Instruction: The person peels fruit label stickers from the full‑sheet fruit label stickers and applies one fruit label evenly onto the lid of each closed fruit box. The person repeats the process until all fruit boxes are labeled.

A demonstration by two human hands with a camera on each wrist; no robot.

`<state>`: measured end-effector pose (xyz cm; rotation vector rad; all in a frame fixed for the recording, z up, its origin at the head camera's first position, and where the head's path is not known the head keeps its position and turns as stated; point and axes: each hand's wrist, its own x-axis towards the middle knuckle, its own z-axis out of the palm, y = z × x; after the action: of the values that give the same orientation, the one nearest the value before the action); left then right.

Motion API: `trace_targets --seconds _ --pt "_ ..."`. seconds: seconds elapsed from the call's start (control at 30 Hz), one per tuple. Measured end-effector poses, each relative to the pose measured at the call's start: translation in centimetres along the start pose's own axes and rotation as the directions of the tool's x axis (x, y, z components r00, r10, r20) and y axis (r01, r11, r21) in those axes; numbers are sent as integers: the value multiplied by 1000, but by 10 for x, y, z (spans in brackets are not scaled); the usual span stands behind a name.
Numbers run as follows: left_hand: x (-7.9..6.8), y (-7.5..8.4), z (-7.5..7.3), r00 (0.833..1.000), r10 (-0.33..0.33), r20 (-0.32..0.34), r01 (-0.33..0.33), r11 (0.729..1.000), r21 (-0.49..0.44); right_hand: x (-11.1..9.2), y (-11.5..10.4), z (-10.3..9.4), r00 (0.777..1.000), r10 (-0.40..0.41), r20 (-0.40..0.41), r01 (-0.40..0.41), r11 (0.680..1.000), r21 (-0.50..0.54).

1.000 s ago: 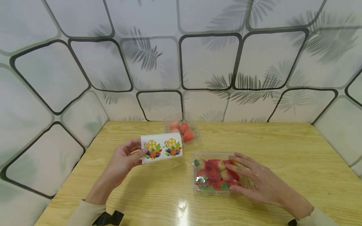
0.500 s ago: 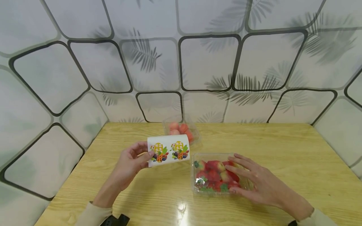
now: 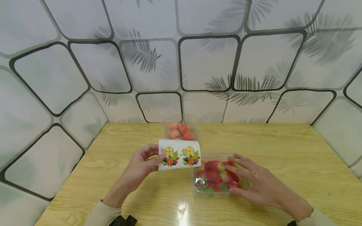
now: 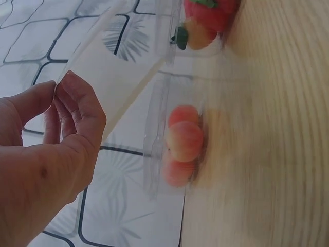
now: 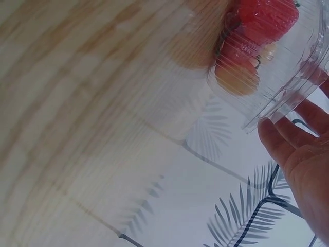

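Sheet of white rectangular paper (image 3: 181,142) with two colourful fruit prints (image 3: 191,158), pinched at left end by left hand (image 3: 138,168), above wood-grain table (image 3: 297,157); in head view hides back-left corner of clear plastic box (image 3: 216,157) of red-and-yellow fruit (image 3: 213,175). Right hand (image 3: 257,182) loosely spread, touching box's right side. Behind: clear plastic container (image 3: 167,125) of round pinkish fruit (image 3: 174,126).

This is an indoor nook, though whether of a home, a shop or an office cannot be told. A wood-grain table (image 3: 282,144) fills it; pale wall covering (image 3: 209,62), printed with grey leaves (image 3: 249,82) and dark rounded outlines (image 3: 180,66), rises behind the table and along its left and right sides.
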<state>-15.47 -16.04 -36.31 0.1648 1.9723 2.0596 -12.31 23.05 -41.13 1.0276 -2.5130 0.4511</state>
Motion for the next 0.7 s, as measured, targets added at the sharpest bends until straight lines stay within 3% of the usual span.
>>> trace_targets --seconds 0.23,0.53,0.7 --pt "2 -9 11 994 5 107 -5 1000 -7 0 0 1 1000 -5 -9 5 1000 0" --pt "3 -19 25 983 -69 170 67 998 16 1 0 0 1000 -2 -7 3 1000 8" --pt "3 -27 36 981 -106 162 93 992 80 1 0 0 1000 -3 -11 3 1000 9"
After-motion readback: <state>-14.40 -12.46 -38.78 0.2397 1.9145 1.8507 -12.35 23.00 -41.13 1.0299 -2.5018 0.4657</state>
